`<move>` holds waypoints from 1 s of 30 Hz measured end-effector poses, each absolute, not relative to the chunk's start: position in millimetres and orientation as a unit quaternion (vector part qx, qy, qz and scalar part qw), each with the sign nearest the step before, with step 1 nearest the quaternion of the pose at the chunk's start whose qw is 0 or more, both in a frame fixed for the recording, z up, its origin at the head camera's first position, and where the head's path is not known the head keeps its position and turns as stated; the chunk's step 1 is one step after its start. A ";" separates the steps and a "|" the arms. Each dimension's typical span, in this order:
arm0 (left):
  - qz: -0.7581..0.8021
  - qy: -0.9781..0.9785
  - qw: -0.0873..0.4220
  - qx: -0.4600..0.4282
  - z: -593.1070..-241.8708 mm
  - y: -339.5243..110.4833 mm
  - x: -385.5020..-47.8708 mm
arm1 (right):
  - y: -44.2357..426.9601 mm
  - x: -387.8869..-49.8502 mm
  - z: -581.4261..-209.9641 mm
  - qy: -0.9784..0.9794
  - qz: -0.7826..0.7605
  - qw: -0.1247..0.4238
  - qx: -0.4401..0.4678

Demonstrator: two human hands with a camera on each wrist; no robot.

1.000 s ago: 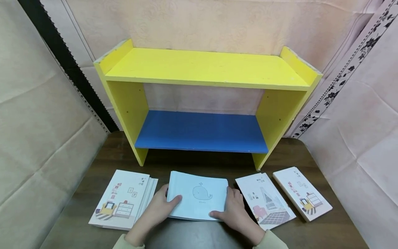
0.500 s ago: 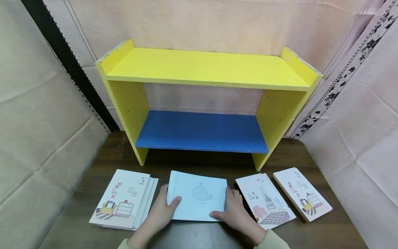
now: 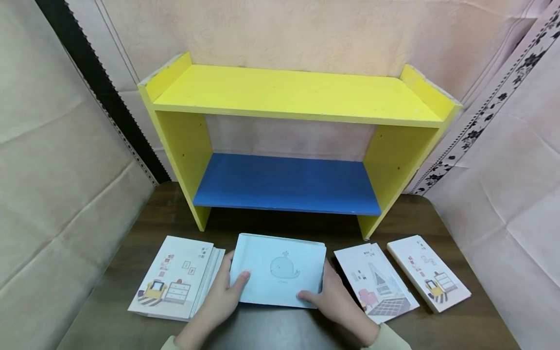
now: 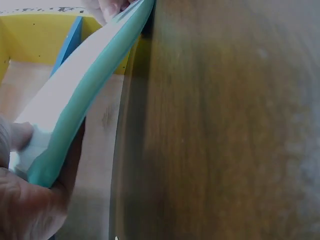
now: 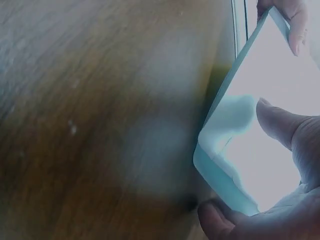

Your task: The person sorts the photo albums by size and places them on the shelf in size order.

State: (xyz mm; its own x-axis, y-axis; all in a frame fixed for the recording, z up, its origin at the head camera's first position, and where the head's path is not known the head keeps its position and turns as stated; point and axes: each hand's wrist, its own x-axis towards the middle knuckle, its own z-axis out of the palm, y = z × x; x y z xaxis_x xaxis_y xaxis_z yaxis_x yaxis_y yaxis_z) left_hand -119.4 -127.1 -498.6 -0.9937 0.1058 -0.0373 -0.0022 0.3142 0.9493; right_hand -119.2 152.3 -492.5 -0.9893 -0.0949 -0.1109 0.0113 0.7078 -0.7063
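Observation:
Both hands hold light blue notebooks [image 3: 280, 272], with a small whale drawing on the top cover. A second cover edge shows behind it, so they look stacked. My left hand [image 3: 225, 291] grips the left side, its thumb on the cover and the fingers around the edge. On the right side my right hand [image 3: 332, 299] does the same. The left wrist view shows the notebooks' blue-green edge [image 4: 82, 100] tilted above the table, bending slightly. In the right wrist view the right thumb [image 5: 285, 120] presses on the glare-washed cover; fingers below are partly hidden.
Behind stands a yellow shelf [image 3: 297, 92] with a blue lower board [image 3: 286, 184]. A stack of white books [image 3: 170, 277] lies left on the dark wooden table [image 3: 262, 330]. Thin white booklets [image 3: 372, 277] and a thicker white book [image 3: 428, 272] lie right.
The notebooks have risen from the table towards me, their far edge now higher and tilted. Both hands keep their grip, the left having shifted along its side. The head view has shifted slightly.

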 end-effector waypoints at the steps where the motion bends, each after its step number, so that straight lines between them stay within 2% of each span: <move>1: 0.589 0.806 0.046 0.035 -498.8 -127.3 -119.3 | 153.2 -119.3 -492.4 0.918 -0.390 0.062 -0.029; 5: 0.611 0.789 0.045 0.039 -499.0 -126.5 -118.0 | 155.1 -119.8 -490.9 0.910 -0.411 0.049 -0.036; 16: 0.646 0.762 0.013 0.040 -494.9 -125.5 -115.2 | 155.9 -116.6 -488.3 0.906 -0.417 0.070 0.024; 30: 0.636 0.769 -0.031 0.056 -485.3 -121.5 -117.5 | 154.9 -117.7 -482.1 0.836 -0.548 0.041 -0.003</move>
